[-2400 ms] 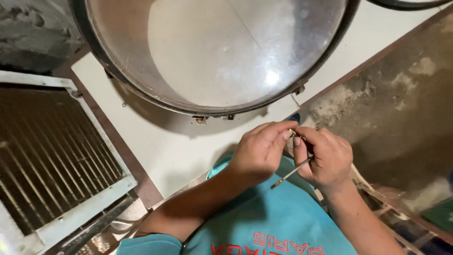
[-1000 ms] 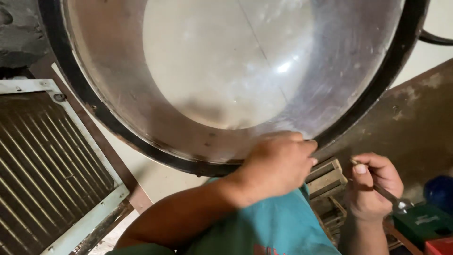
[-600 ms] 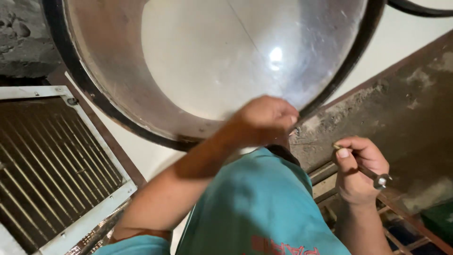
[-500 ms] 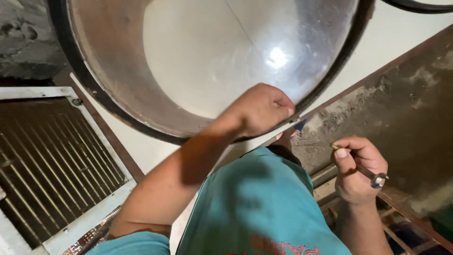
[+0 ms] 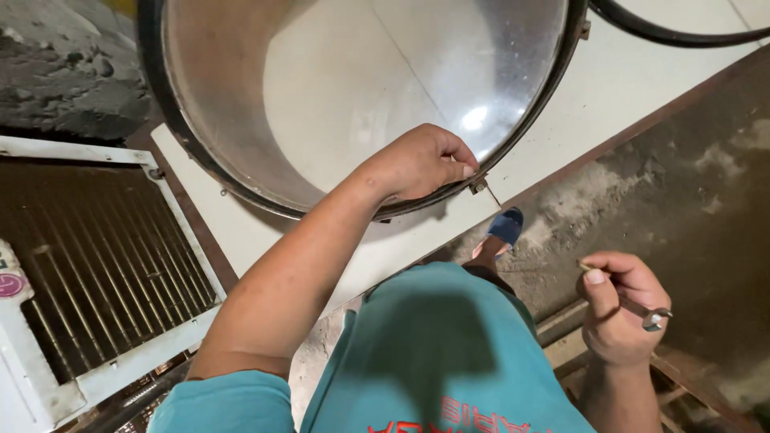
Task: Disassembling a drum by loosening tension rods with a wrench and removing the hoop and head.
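The left hand [image 5: 421, 164] is resting on the near rim of the big steel drum [image 5: 241, 120], its fingers curled shut over the dark band at the edge — gripping the rim itself, thumb tucked against the forefinger. Just past the fingertips, to their right, a small metal clamp bracket [image 5: 480, 186] is jutting out from the band with a thin pin or screw slanting off it, so the hand looks to be steadying the drum right beside that fitting. The drum is lying open-mouthed on a pale flat panel [image 5: 385, 256], which is giving it a level seat.

The right hand [image 5: 618, 309] is hanging well apart from the drum, lower and to the right, closed around a slim metal wrench [image 5: 651, 317]; the small ring end is sticking out beyond the knuckles and a short tip is showing above the thumb. Held that way, the tool is clear of the rim.

Between the two hands there is bare, dusty floor [image 5: 682, 192] and a foot in a blue sandal [image 5: 504, 228] — the freest path toward the bracket. Left of the forearm a ribbed coil grille in a white frame [image 5: 88, 265] is crowding the panel's edge, and under the right hand a slatted wooden frame [image 5: 565, 341] is narrowing the room
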